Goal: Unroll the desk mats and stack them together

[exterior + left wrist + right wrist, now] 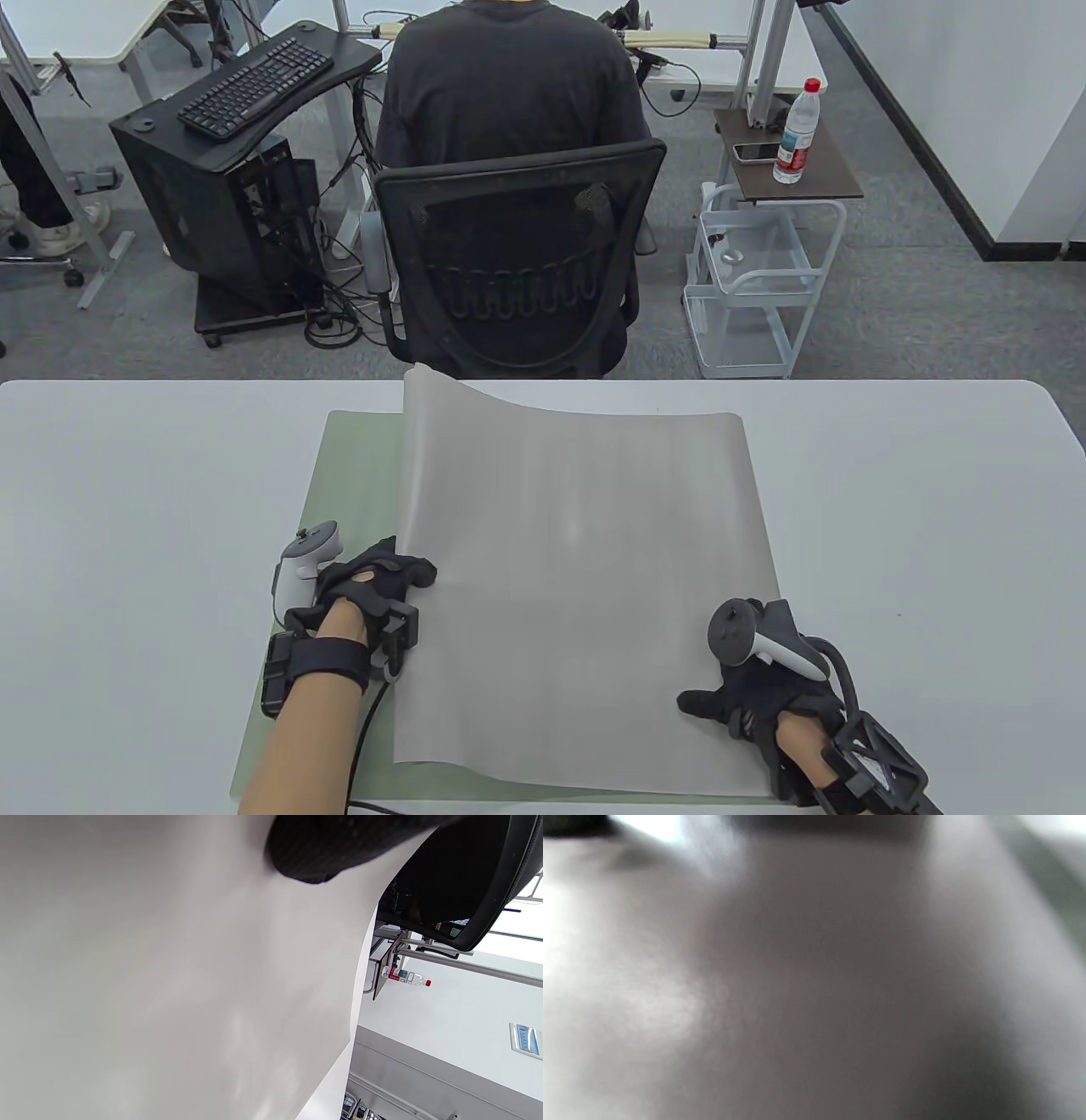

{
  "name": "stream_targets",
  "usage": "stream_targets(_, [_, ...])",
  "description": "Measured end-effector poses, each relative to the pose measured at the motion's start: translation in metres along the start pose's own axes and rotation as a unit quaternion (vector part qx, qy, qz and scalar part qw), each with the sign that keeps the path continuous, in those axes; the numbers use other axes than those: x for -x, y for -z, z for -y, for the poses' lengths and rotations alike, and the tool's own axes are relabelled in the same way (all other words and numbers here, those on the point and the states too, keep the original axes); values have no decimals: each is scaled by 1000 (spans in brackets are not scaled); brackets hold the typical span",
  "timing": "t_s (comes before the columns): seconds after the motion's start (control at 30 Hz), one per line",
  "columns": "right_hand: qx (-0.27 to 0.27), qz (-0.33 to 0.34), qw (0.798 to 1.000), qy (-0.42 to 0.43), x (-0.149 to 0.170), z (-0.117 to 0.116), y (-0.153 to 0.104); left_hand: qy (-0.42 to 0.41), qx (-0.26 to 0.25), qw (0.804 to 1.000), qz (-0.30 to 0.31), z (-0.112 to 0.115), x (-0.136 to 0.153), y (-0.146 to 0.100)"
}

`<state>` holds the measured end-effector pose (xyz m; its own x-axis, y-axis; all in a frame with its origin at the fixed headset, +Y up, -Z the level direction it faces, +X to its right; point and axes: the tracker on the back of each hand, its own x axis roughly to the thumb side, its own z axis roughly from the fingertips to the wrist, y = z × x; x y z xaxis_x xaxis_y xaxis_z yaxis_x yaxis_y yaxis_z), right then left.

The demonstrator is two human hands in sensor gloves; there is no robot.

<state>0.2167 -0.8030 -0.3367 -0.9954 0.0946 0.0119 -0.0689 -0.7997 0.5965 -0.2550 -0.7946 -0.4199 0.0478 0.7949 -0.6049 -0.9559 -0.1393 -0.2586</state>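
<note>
A grey desk mat (585, 577) lies unrolled on top of a green desk mat (339, 484), which shows along the left and front edges. The grey mat's far left corner (420, 382) curls up off the table. My left hand (382, 577) is at the grey mat's left edge with its fingers over the edge; whether it grips the edge is hidden. One fingertip (314, 853) shows over the grey mat (169, 984) in the left wrist view. My right hand (747, 696) rests on the mat's near right corner, thumb spread. The right wrist view shows only blurred grey mat (814, 984).
The white table (933, 526) reaches past the mats on both sides. Beyond its far edge are an office chair (517, 263) with a seated person, a black computer cart (229, 195) and a white trolley (764, 280) with a water bottle (797, 132).
</note>
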Motion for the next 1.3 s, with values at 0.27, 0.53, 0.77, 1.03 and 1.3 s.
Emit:
stream_targets(0.27, [-7, -2, 1000, -1, 0, 0, 0, 2, -66, 997, -27, -30, 4, -13])
stream_targets(0.53, [-6, -2, 1000, 0, 0, 0, 0, -3, -58, 997, -51, -27, 8, -7])
stream_targets(0.77, [-4, -2, 1000, 0, 0, 0, 0, -3, -53, 998, -35, -33, 4, -9])
stream_targets(1.03, [-4, -2, 1000, 1, 0, 0, 0, -11, -85, 996, -34, -56, 7, -19])
stream_targets(1.3, [-3, -2, 1000, 0, 0, 0, 0, 9, -102, 993, -58, -67, 11, -24])
